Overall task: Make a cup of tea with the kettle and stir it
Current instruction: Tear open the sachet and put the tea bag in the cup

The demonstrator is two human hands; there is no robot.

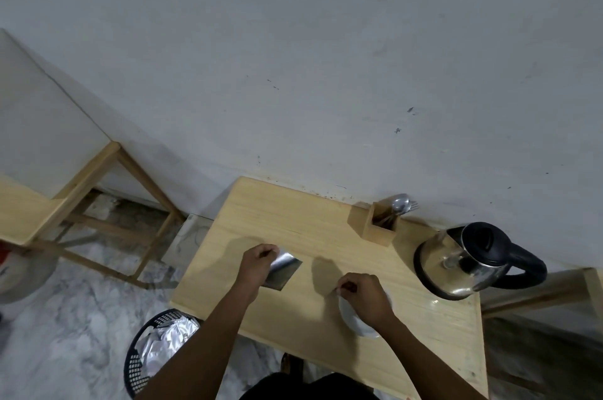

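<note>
A steel kettle (456,264) with a black lid and handle stands at the right of the wooden table (293,213). My left hand (257,264) is closed on a silver foil packet (285,269) resting on the table. My right hand (365,297) hovers over a white cup (354,321) and pinches something small and thin; what it is cannot be made out. The cup's inside is hidden by my hand.
A wooden holder (375,225) with spoons and a fork stands by the wall, left of the kettle. A dark perforated bin (153,350) lined with foil sits on the floor at the table's near left. Another wooden table frame (107,191) stands at the left.
</note>
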